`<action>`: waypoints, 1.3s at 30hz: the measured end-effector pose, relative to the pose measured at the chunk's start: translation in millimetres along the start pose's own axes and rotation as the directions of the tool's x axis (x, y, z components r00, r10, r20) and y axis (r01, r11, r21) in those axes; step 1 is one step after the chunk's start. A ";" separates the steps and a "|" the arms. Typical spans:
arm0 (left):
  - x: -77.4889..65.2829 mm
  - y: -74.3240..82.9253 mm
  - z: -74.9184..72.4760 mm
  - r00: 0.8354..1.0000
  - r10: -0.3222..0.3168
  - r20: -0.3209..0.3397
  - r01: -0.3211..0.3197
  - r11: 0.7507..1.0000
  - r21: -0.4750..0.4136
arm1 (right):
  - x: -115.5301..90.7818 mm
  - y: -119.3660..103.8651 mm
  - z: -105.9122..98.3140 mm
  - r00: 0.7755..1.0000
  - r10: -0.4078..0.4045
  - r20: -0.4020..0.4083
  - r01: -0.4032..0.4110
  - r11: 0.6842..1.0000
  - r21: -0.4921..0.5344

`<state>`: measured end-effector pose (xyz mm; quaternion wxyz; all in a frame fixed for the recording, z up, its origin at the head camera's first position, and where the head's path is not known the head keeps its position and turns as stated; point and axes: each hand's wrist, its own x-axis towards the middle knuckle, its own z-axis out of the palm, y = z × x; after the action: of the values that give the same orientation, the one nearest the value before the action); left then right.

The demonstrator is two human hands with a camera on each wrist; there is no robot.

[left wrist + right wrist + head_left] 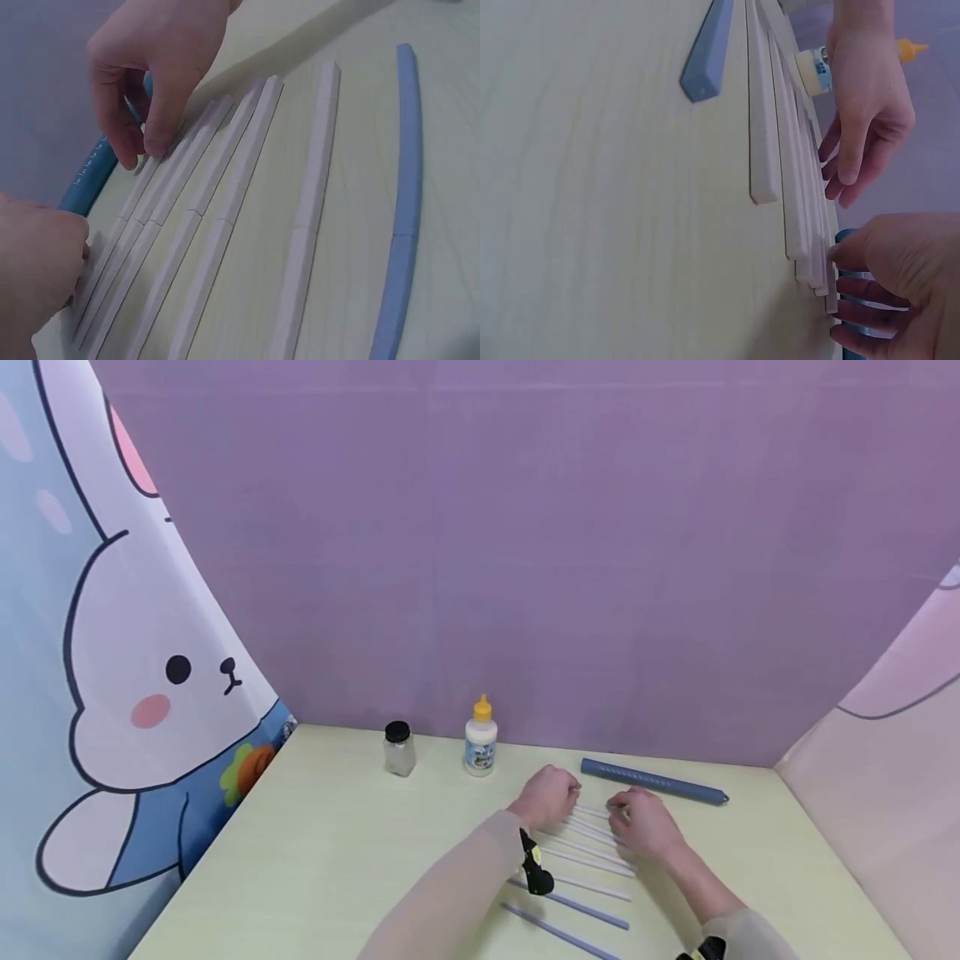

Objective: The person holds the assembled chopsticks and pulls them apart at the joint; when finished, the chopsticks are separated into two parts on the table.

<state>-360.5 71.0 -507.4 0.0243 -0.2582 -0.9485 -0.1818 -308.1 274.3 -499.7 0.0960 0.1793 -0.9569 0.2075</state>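
Several long thin white sticks [592, 862], each with a seam across it in the left wrist view, lie side by side on the table. Two blue sticks [588, 911] lie nearer the person. My left hand [551, 796] is at the left end of the farthest white stick, fingers loosely bent; its fingertips are partly hidden. At the opposite end, my right hand [648, 822] has its thumb and fingers close about the end of that stick. The right thumb [849, 251] appears to touch it. Neither hand shows a clear grip.
Behind the hands lies a dark blue rod [652, 781] with white markings. A white bottle [480, 747] with a yellow nozzle and a small clear jar [400, 753] with a black lid stand along the back. A purple backdrop [480, 543] rises behind the table [315, 860].
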 end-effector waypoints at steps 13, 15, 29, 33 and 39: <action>-2.9 -4.1 -6.6 0.999 0.045 -0.013 -0.045 0.999 0.024 | 8.2 -6.5 1.8 0.999 -0.006 0.034 0.006 1.000 0.009; -5.5 -4.8 -12.8 0.997 0.078 0.005 -0.078 0.997 0.007 | 8.3 -8.5 -2.1 1.000 -0.020 0.020 0.020 1.000 0.007; -59.0 -6.2 -64.8 0.939 0.343 0.034 -0.344 0.927 0.152 | 4.5 -59.7 -35.4 0.934 -0.316 0.164 0.287 0.941 0.177; -88.7 -9.2 -77.7 0.932 0.362 0.020 -0.356 0.904 0.239 | 1.3 -83.4 -35.7 0.896 -0.371 0.246 0.311 0.917 0.248; -122.4 -13.9 -87.7 0.920 0.386 -0.071 -0.357 0.897 0.261 | -3.8 -104.9 -45.0 0.855 -0.456 0.249 0.402 0.884 0.238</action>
<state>-265.7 -30.4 -447.3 0.1475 -0.4183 -0.8934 -0.0719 -259.6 205.8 -422.4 -0.0215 0.4257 -0.8734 0.2355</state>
